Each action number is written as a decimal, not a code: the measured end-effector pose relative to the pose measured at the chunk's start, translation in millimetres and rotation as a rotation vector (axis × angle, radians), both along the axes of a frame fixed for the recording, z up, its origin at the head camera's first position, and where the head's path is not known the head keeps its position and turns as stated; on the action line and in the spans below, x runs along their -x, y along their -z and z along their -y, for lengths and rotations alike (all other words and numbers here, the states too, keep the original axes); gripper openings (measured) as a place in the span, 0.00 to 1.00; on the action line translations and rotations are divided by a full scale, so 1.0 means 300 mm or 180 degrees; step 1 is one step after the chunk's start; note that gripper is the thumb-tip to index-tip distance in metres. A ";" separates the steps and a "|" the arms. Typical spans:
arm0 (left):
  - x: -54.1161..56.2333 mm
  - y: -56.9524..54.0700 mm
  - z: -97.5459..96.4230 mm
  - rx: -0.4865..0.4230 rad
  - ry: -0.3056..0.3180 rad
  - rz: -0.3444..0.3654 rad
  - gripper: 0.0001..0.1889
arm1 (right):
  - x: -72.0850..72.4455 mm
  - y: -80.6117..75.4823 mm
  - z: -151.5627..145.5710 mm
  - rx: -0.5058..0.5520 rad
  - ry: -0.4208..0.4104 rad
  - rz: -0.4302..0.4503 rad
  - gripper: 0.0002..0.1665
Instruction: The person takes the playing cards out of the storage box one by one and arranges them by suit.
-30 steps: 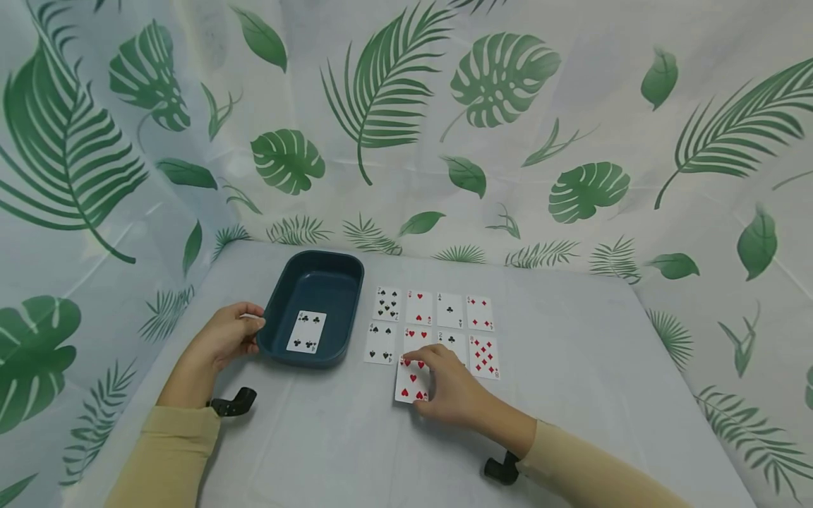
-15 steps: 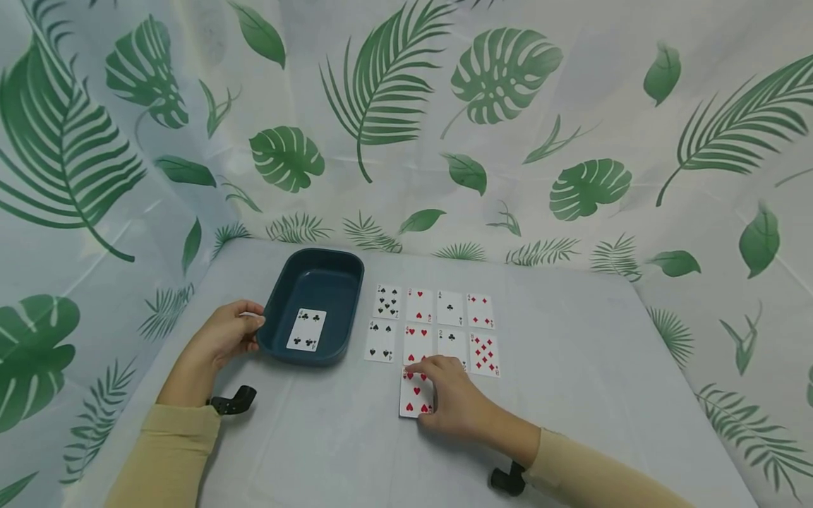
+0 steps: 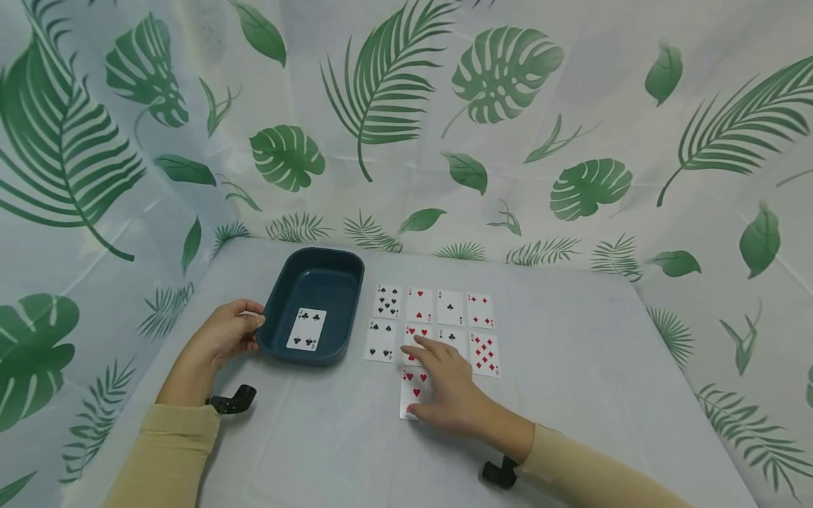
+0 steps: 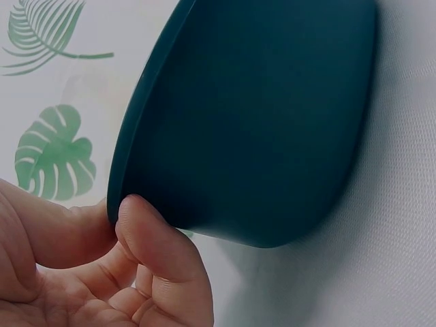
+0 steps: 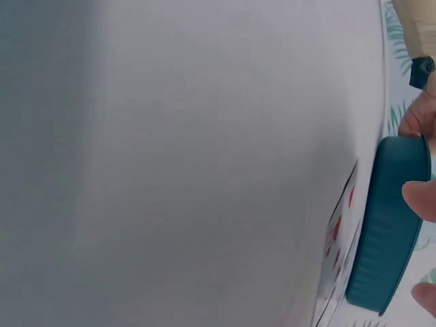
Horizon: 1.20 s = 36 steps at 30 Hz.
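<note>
My left hand (image 3: 222,339) pinches the rim of a dark blue-green tray (image 3: 324,286) between thumb and finger; the left wrist view shows this grip at the tray wall (image 4: 259,136). A four of clubs (image 3: 307,329) lies face up in the tray. Over the five of hearts (image 3: 411,391) my right hand (image 3: 454,391) hovers with fingers spread, covering the card's right side. That card lies face up just in front of the four of hearts (image 3: 416,331), which the fingers partly hide. In the right wrist view, two fingertips (image 5: 422,199) show apart from each other.
Right of the tray, face-up cards lie in two rows. The seven of spades (image 3: 387,302), two of hearts (image 3: 419,305), ace of clubs (image 3: 449,309) and four of diamonds (image 3: 480,311) form the back row. The four of spades (image 3: 380,341) and eight of diamonds (image 3: 485,355) end the front row.
The five of hearts came down toward the near side, off the four of hearts, onto the table. My right fingers then let it go and spread. The left hand and tray stayed put.
</note>
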State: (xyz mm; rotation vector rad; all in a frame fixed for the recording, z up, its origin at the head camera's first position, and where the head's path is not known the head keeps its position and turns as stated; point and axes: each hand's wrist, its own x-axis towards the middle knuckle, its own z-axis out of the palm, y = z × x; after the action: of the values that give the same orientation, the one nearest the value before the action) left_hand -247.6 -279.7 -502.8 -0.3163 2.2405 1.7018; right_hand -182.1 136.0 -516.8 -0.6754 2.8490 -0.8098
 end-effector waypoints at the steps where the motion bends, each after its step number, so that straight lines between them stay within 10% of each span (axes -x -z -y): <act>1: 0.001 0.000 -0.001 0.0004 -0.0002 -0.0004 0.17 | 0.002 -0.002 0.010 0.0010 0.0005 -0.0028 0.57; 22: 0.001 -0.004 -0.002 -0.0005 -0.0002 0.0016 0.18 | 0.104 -0.073 0.396 0.0069 -0.0308 -0.0807 0.56; 36: 0.000 -0.006 0.001 -0.0058 0.0037 -0.0001 0.18 | 0.228 -0.078 0.601 -0.0596 -0.0385 -0.0825 0.54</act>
State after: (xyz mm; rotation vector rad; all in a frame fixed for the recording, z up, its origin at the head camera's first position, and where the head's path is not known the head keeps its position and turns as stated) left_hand -247.5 -280.0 -501.1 -0.2982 2.2216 1.7155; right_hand -250.6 -44.3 -493.5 -0.9777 3.0202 -0.4600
